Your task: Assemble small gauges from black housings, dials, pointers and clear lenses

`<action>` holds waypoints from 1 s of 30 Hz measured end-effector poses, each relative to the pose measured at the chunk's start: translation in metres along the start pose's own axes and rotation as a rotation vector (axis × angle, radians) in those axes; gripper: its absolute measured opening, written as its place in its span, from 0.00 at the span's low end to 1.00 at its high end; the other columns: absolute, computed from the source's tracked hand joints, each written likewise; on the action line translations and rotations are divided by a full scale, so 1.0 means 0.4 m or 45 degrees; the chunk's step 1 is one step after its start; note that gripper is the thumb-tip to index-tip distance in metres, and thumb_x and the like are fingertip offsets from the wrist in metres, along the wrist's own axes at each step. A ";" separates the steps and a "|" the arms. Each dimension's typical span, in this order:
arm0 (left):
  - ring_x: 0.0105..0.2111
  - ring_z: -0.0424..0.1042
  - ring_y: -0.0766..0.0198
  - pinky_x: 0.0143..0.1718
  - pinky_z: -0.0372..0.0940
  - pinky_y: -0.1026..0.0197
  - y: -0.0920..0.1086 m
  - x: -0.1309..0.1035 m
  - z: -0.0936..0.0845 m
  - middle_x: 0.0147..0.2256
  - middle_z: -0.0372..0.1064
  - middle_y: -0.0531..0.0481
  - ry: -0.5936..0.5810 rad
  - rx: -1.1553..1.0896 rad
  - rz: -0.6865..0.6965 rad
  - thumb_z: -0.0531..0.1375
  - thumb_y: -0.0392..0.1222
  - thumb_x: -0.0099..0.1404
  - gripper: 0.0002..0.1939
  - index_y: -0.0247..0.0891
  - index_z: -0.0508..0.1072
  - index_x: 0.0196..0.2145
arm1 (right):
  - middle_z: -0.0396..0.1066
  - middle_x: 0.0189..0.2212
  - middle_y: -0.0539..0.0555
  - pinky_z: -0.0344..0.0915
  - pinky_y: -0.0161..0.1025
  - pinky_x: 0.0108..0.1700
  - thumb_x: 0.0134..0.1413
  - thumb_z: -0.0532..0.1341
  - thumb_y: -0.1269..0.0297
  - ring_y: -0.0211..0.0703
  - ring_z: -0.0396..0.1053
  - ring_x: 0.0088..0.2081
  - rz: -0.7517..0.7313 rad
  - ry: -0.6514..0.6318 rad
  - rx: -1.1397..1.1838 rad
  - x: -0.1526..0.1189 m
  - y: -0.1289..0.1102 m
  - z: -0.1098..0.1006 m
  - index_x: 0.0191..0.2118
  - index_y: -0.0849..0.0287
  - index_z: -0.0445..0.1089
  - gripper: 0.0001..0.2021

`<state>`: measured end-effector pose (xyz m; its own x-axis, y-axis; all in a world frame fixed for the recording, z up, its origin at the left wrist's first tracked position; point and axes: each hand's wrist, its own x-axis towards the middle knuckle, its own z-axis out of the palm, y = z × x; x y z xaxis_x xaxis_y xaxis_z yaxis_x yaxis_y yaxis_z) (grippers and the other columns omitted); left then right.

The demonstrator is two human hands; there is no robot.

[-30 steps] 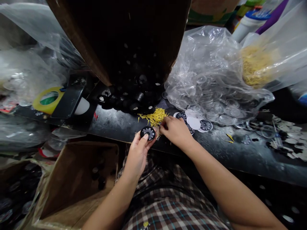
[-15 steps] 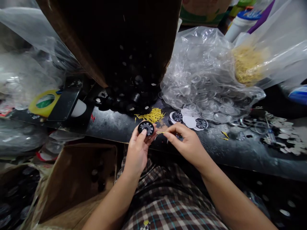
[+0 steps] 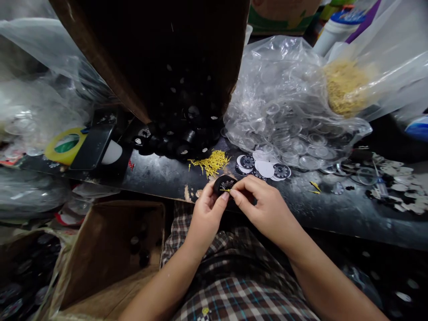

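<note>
My left hand (image 3: 211,209) is closed around a small black round dial (image 3: 226,182), its face printed with white marks. A thin yellow pointer (image 3: 224,190) lies across the lower part of that face. Thumb and forefinger of my right hand (image 3: 257,198) pinch at the pointer's right end, close beside my left thumb. Just beyond my hands is a pile of yellow pointers (image 3: 214,164) on the black bench. To the right of the pile lie printed dial discs (image 3: 281,170) and white discs (image 3: 265,169).
A large carton (image 3: 147,26) of black round parts opens toward the bench (image 3: 160,174). On the right, a clear bag (image 3: 277,80) spills transparent round covers. Yellow tape (image 3: 65,146) stands left. Below, an open box (image 3: 107,254) holds a few black parts.
My left hand has carried the dial right and slightly down, tilting it. My right hand has brought the yellow pointer onto the dial's face.
</note>
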<state>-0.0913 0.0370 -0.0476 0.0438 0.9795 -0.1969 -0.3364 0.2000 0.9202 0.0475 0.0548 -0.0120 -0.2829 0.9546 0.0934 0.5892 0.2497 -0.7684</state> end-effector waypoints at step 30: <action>0.56 0.65 0.55 0.59 0.56 0.57 0.005 -0.004 -0.006 0.50 0.73 0.50 -0.003 0.108 -0.120 0.62 0.43 0.60 0.15 0.44 0.76 0.46 | 0.71 0.33 0.55 0.59 0.42 0.41 0.57 0.55 0.72 0.46 0.67 0.37 -0.211 0.061 -0.435 -0.006 0.005 -0.002 0.35 0.60 0.67 0.04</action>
<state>-0.0945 0.0357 -0.0461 0.0734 0.9563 -0.2830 -0.2496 0.2924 0.9231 0.0501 0.0532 -0.0132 -0.3646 0.9011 0.2348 0.7592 0.4336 -0.4854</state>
